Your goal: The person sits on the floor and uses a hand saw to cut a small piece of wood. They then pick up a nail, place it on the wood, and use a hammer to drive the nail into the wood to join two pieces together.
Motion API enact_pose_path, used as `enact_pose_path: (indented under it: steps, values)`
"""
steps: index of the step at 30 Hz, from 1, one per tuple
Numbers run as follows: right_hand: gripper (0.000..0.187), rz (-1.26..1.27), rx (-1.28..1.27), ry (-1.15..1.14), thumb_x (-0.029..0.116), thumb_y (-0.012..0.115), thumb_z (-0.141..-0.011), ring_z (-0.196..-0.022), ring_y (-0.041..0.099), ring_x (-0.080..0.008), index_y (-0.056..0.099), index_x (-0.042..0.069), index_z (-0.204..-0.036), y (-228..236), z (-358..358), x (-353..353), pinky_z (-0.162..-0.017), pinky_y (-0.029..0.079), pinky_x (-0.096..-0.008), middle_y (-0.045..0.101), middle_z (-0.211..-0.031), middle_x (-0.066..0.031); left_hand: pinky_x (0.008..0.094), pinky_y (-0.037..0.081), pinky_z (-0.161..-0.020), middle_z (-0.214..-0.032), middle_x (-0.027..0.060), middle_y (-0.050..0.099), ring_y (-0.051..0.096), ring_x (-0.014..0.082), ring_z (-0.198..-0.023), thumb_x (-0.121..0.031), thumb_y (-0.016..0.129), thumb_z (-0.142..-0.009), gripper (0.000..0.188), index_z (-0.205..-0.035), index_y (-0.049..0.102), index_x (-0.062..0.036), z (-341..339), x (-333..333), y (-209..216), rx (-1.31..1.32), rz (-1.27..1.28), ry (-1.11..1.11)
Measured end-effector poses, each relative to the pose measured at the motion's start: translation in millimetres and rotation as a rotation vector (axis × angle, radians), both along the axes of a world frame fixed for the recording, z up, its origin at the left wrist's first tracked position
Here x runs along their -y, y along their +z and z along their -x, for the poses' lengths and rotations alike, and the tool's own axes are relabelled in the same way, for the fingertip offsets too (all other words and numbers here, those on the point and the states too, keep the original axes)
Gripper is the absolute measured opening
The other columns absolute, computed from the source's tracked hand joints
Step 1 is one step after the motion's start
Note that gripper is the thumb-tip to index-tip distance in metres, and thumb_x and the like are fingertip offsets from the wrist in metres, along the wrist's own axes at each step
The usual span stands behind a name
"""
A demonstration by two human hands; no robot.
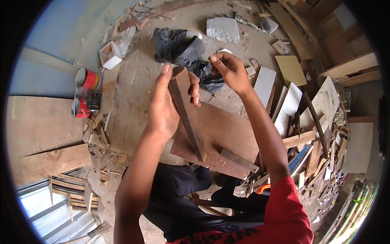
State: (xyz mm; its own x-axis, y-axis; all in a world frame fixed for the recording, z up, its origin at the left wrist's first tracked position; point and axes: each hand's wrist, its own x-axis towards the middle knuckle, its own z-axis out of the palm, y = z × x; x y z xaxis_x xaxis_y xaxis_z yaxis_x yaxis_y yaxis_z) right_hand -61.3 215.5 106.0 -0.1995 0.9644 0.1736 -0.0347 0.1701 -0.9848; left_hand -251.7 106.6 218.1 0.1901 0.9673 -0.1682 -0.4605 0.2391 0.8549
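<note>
A: What is the left hand (162, 112) doing?

B: It is clamped on a dark stick of wood (188, 116), thumb up one side and fingertips showing on the other, near the stick's upper end. The rest slants down and slightly to the right, out below the palm.

A: And the right hand (232, 74)?

B: Raised just to the right of the stick's top, apart from the left hand. Its fingers are curled, with the thumb close to the index finger. I can't tell whether something small is pinched there.

A: What lies under the hands?

B: A wide brown board (231, 126), with a shorter piece of wood (239, 160) on it, below the right hand. The stick's lower end shows over that board, but I can't tell if they touch.

A: Beyond the hands?

B: A crumpled black plastic bag (174, 49) on the floor (136, 83), and farther off a pale concrete block (222, 29).

A: To the sides?

B: Well left of the left hand are a red can (92, 80) and a small white box (113, 61). Right of the right forearm, a white panel (289, 109) leans among scraps of wood, with a blue strip (300, 158) lower down.
</note>
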Motion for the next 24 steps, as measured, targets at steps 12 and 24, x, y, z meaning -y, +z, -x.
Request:
enact_pose_path:
  steps: [12, 24]
  values:
    - [0.06, -0.279, 0.96, 0.246, 0.035, 0.081, -0.079, -0.111, 0.062, -0.038, 0.059, 0.0, -0.123, -203.7, -28.6, -61.0, -0.097, 0.048, -0.0478, 0.063, -0.116, -0.024, 0.0385, 0.05, -0.081, -0.087, 0.0085, 0.057, 0.062, 0.023, -0.082, -0.057, 0.039, -0.101, 0.067, -0.114, 0.06, 0.0053, 11.3, -53.9, -11.4, -0.287, 0.236, -0.003]
    - [0.049, -0.354, 1.001, 0.047, 0.036, 0.065, -0.092, -0.114, 0.06, -0.0378, 0.057, 0.003, -0.127, -128.5, 58.5, -136.3, -0.107, 0.04, -0.0496, 0.064, -0.117, -0.0188, 0.0347, 0.05, -0.078, -0.087, 0.0059, 0.057, 0.062, 0.0193, -0.081, -0.036, 0.059, -0.099, 0.041, -0.113, 0.063, 0.0021, 26.3, -46.9, -11.9, -0.435, 0.15, 0.043]
